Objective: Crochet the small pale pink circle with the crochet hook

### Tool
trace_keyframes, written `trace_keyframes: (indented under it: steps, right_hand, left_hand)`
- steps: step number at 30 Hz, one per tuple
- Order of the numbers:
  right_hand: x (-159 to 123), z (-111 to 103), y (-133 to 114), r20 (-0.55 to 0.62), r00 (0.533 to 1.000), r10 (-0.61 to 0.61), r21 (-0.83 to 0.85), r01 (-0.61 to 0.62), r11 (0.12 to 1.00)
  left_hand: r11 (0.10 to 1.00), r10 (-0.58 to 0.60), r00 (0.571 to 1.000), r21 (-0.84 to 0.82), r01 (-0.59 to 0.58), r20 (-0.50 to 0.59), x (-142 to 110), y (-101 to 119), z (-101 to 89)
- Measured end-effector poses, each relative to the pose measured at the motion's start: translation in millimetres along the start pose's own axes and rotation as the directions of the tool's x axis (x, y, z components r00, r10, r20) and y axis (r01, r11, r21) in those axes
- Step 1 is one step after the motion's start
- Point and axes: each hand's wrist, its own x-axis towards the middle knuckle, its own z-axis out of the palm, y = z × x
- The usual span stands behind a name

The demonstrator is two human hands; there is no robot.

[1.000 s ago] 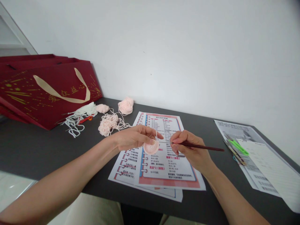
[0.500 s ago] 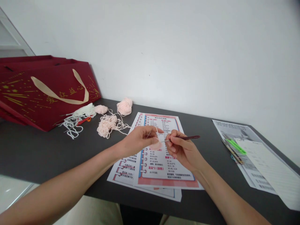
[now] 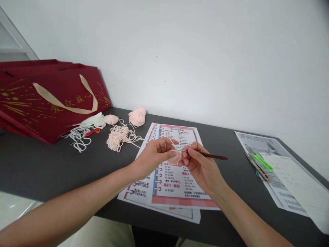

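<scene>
Between my hands is a small pale pink crochet piece (image 3: 174, 157). My left hand (image 3: 155, 152) pinches its left side, with a strand of pink yarn running over the raised index finger. My right hand (image 3: 202, 163) is closed round a crochet hook (image 3: 214, 156) with a dark brown handle, which points off to the right. The hook's thin metal shaft reaches left to the top of the crochet piece; its tip is too small to make out. Beneath both hands lie printed pattern sheets (image 3: 180, 202). A loose pink yarn tangle (image 3: 118, 138) lies left of them.
Dark red gift bags (image 3: 66, 120) stand at the left against the wall. Near them are white yarn (image 3: 92, 121), an orange-red tool (image 3: 94, 131) and a pink yarn ball (image 3: 137, 116). At right, papers (image 3: 295, 181) carry a bright green-handled tool (image 3: 262, 161) on the dark table (image 3: 59, 171).
My right hand has turned slightly, so the hook's handle now slopes down to the right and its shaft lies more level. More of the crochet piece shows between the hands.
</scene>
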Motion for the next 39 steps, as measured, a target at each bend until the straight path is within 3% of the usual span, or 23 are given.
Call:
trace_keyframes:
  steps: [4, 10, 13, 18, 24, 28, 32, 34, 37, 39]
  right_hand:
    - [-1.4, 0.1, -2.1, 0.010, 0.998, -0.067, -0.063, 0.067, 0.996]
    - [-3.6, -9.7, -3.7, 0.066, 0.967, -0.245, -0.333, 0.252, 0.908]
    - [-3.9, -12.1, -2.6, 0.090, 0.958, -0.273, -0.383, 0.287, 0.878]
    - [-6.5, -11.3, -1.0, 0.110, 0.946, -0.304, -0.478, 0.318, 0.819]
    - [-14.4, -8.3, 1.5, 0.141, 0.904, -0.404, -0.701, 0.379, 0.604]
    - [-17.7, -2.6, 5.1, 0.266, 0.825, -0.499, -0.814, 0.470, 0.342]
    - [-18.8, 2.4, 10.8, 0.381, 0.731, -0.566, -0.812, 0.557, 0.173]
    - [-19.2, 4.7, 13.8, 0.406, 0.702, -0.585, -0.803, 0.580, 0.139]
    - [-20.3, 7.0, 17.6, 0.340, 0.732, -0.590, -0.825, 0.534, 0.187]
    - [-21.2, 7.3, 19.6, 0.349, 0.724, -0.595, -0.831, 0.533, 0.162]
  left_hand:
    - [1.000, 0.017, 0.999, 0.007, -0.017, -0.034, -1.3, -0.3, 0.5]
    - [0.989, 0.082, 0.994, 0.132, -0.072, -0.074, -3.4, -0.1, 2.2]
    - [0.971, 0.129, 0.987, 0.211, -0.108, -0.091, -3.3, -1.1, 3.2]
    - [0.971, 0.104, 0.989, 0.227, -0.078, -0.105, -3.5, -0.1, 3.4]
    - [0.972, 0.120, 0.985, 0.218, -0.090, -0.128, -4.1, -2.5, 4.4]
    - [0.976, 0.114, 0.978, 0.205, -0.078, -0.173, -4.4, -10.0, 5.6]
    - [0.962, 0.138, 0.965, 0.260, -0.078, -0.221, -6.0, -13.6, 8.1]
    - [0.956, 0.137, 0.959, 0.288, -0.062, -0.247, -6.9, -13.7, 9.6]
    - [0.946, 0.136, 0.954, 0.320, -0.045, -0.268, -7.8, -13.6, 11.1]
    - [0.940, 0.143, 0.952, 0.339, -0.044, -0.272, -8.3, -13.6, 11.3]
